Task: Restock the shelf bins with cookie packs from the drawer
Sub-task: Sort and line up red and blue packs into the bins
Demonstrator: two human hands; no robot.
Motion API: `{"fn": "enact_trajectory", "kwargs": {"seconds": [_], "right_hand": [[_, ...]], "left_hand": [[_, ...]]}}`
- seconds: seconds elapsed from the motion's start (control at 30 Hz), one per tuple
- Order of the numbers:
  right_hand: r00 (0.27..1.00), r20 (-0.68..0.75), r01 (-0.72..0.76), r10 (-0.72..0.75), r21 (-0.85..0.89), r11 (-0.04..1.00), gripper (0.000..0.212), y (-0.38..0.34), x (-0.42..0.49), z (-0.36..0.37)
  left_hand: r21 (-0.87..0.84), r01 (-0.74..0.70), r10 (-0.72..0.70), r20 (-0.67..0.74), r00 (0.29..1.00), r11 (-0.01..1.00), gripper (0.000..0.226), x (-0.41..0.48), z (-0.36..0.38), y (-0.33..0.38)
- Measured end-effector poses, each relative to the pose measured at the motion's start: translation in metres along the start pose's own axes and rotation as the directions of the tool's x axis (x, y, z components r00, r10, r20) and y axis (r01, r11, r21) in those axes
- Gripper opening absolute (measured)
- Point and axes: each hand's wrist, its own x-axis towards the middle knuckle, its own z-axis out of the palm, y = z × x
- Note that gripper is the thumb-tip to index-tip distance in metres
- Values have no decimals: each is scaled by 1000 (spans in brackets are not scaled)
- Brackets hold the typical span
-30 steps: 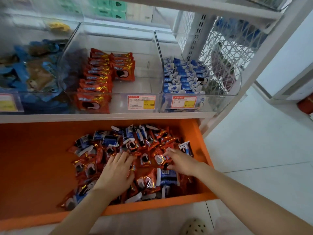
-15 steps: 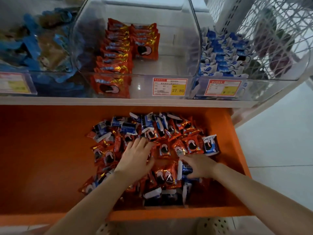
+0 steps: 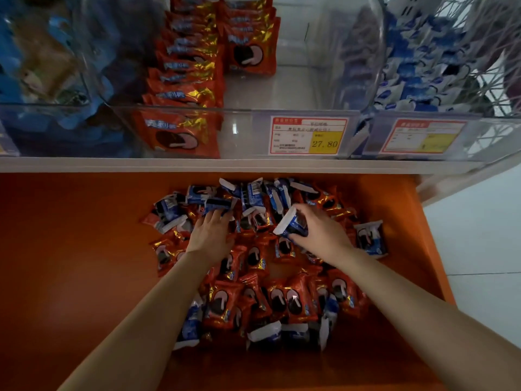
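Progress: we judge the restock somewhere between early and midway. The middle bin (image 3: pixel 245 131) has one full row of red packs (image 3: pixel 186 80) and a short second row, with bare floor to their right. The right bin (image 3: pixel 479 136) holds blue packs (image 3: pixel 408 88) but looks short of full.
Left to do: a large pile (image 3: pixel 253 294) of mixed red and blue packs lies in the orange drawer (image 3: pixel 70 263), so we expect many more trips.
Right hand: our right hand (image 3: pixel 324 235) is curled round one blue pack (image 3: pixel 290 222), thumb beneath and fingers over it, just above the pile.
Left hand: our left hand (image 3: pixel 210 235) lies flat with its fingers straight and their tips on a dark pack at the pile's far side. It grips nothing.
Packs: small pillow-shaped wrappers, glossy and crinkly. The blue ones have flat crimped white ends and the red ones glint with gold foil.
Bins: clear hard plastic with curved, reflective walls; a paper price label (image 3: pixel 307 136) sits on the front of the middle one.
Drawer: smooth, flat-floored and orange, just below the white shelf (image 3: pixel 112 165) edge.
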Motion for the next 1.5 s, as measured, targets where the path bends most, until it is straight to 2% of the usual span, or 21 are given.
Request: {"fn": "enact_trajectory", "kwargs": {"seconds": [0.13, 0.33, 0.57, 0.7, 0.87, 1.07, 1.3, 1.5], "right_hand": [[999, -40, -23, 26, 79, 997, 64, -8, 4, 14], [993, -29, -104, 113, 212, 972, 62, -13, 5, 24], [990, -21, -133, 143, 241, 961, 60, -12, 8, 20], [990, -2, -138, 143, 243, 960, 59, -11, 5, 16], [987, 17, -158, 159, 240, 958, 61, -9, 2, 12], [990, 10, -140, 142, 233, 962, 58, -11, -5, 5], [990, -7, -137, 143, 239, 961, 61, -23, -19, -9], [991, -51, -104, 122, 268, 958, 60, -37, -40, -27]], "left_hand": [[-54, 30, -29, 29, 999, 998, 67, 10, 8, -9], [-9, 6, -4, 147, 989, 1000, 74, 27, 7, -14], [200, -31, 18, 66, 998, 979, 70, 22, 8, -5], [234, -47, 32, 66, 997, 971, 65, 27, 9, -10], [265, -51, 36, 63, 997, 963, 70, 31, 8, -9], [370, -110, 94, 59, 994, 922, 55, 19, 6, -10], [183, -77, 78, 2, 997, 980, 48, -6, -23, 0], [-165, -35, 23, -79, 997, 986, 36, -38, -48, 18]]}}
